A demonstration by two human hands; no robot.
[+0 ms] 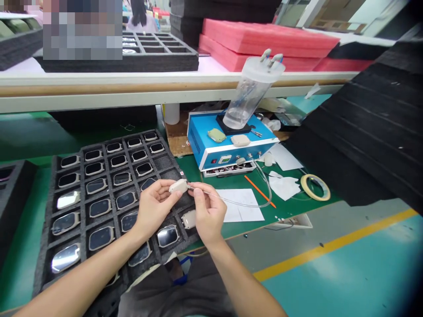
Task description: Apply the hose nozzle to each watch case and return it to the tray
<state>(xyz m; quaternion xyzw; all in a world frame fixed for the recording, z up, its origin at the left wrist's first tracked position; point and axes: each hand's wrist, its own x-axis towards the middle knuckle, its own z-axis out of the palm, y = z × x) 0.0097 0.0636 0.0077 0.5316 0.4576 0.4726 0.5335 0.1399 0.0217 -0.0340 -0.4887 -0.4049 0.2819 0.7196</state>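
Note:
My left hand (153, 207) pinches a small beige plastic casing (178, 186) between thumb and fingers. My right hand (208, 211) holds a thin metal nozzle (191, 187) with its tip against that casing. A clear tube (238, 204) runs from the nozzle to a blue bench machine (205, 136). Both hands hover above a black foam tray (48, 233) holding rows of glossy watch-shaped pieces. A second beige casing (189, 219) lies on the tray just below my right hand.
A clear cylindrical canister (254, 92) tilts on the machine. Nearby lie a masking tape roll (315, 187), white paper (241, 204) and an orange stick (259, 191). A black foam sheet (357, 132) overhangs the right. Red foam stacks (264, 39) and more trays sit on a shelf (165, 88).

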